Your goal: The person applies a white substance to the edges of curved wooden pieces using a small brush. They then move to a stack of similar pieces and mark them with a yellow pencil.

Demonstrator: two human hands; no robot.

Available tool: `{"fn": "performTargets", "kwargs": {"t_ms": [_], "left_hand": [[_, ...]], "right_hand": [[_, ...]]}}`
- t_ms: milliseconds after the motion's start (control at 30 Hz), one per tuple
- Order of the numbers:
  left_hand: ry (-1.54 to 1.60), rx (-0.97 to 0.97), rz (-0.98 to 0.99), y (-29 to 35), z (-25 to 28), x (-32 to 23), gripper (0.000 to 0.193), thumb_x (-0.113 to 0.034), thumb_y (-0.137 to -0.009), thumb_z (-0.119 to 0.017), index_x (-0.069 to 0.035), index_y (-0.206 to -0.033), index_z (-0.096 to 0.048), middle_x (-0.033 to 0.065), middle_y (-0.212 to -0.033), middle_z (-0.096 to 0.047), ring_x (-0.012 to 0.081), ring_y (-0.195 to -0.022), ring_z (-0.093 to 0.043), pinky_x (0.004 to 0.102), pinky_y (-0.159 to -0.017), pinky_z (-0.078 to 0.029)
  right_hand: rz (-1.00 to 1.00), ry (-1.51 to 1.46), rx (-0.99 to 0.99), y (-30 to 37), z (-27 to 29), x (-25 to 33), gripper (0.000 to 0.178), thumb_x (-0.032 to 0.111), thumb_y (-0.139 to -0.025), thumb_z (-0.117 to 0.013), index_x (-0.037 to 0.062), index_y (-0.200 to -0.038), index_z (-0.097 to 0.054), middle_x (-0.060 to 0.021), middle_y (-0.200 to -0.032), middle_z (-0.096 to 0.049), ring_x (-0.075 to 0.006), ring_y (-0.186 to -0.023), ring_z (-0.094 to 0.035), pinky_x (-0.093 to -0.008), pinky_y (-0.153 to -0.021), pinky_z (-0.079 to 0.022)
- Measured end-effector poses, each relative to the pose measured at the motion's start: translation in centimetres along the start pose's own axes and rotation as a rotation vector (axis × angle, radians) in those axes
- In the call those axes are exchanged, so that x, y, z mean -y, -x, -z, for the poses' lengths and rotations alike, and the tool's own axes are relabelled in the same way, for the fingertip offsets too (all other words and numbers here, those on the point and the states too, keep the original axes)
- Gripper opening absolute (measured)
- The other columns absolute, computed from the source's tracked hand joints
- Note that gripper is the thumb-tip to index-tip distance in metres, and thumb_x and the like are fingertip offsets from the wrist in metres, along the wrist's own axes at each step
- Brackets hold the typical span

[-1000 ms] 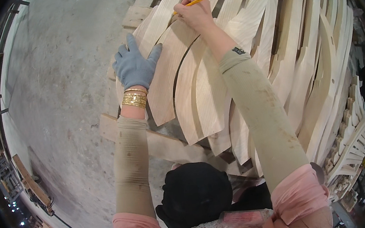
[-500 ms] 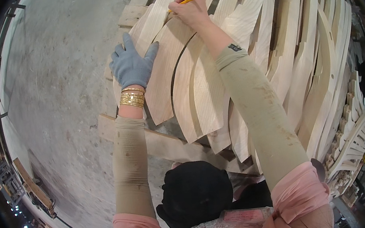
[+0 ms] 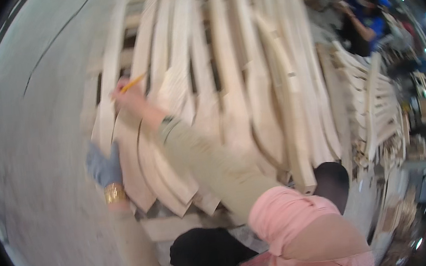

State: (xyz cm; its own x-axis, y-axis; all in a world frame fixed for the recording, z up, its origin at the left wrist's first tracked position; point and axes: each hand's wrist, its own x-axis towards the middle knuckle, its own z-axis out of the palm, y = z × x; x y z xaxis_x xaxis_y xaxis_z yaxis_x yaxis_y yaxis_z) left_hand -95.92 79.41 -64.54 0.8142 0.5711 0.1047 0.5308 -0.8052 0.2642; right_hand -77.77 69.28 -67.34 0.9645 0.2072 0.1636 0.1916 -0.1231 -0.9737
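Note:
My right hand (image 3: 130,99), bare, is closed around a yellow pencil (image 3: 135,82) above the left side of a row of curved, pale wooden parts (image 3: 178,74). The pencil slants up to the right; blur hides whether its point touches the wood. Lower left, my left hand (image 3: 103,167) wears a grey-blue glove, with gold bangles (image 3: 115,193) at the wrist. Its thumb stands apart from the fingers, at the left edge of the leftmost broad wooden part (image 3: 132,167). Nothing shows in its grasp.
Wooden supports (image 3: 166,227) lie under the row. A grey floor (image 3: 48,150) stretches along the left. Black rounded shapes (image 3: 210,258) stand close to me. More slatted wooden pieces (image 3: 375,100) are stacked at right, and a person in blue (image 3: 370,20) is beyond.
The view has swung, so my hands and the wooden parts sit further left and lower. The pencil remains in my right hand. More of the right side and the other person now show.

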Motion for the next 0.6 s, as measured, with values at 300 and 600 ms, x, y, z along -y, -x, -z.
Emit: {"fn": "performTargets", "kwargs": {"t_ms": [300,600], "left_hand": [[-0.118,-0.006,0.053,0.7,0.9,0.7,0.082,-0.061,-0.078,-0.055,-0.007,-0.137,-0.036,0.0227,-0.123,-0.049,0.0382,-0.11,-0.049,0.0473,-0.091,-0.04],[-0.113,-0.016,0.034,1.0,1.4,0.0,0.082,-0.06,-0.078,-0.055,-0.005,-0.135,-0.038,0.0229,-0.124,-0.048,0.038,-0.112,-0.048,0.0472,-0.092,-0.04]], "right_hand": [[0.11,0.094,0.351,2.2,9.7,12.4,0.027,0.026,-0.085,-0.061,0.0002,-0.081,-0.063,-0.0098,-0.066,-0.061,-0.0147,-0.057,-0.061,-0.0279,-0.055,-0.048],[0.147,0.864,-0.433,5.3,43.5,16.9,0.032,0.04,-0.086,-0.058,0.0097,-0.087,-0.065,-0.0158,-0.082,-0.065,-0.0348,-0.078,-0.062,-0.0413,-0.069,-0.048]]}}
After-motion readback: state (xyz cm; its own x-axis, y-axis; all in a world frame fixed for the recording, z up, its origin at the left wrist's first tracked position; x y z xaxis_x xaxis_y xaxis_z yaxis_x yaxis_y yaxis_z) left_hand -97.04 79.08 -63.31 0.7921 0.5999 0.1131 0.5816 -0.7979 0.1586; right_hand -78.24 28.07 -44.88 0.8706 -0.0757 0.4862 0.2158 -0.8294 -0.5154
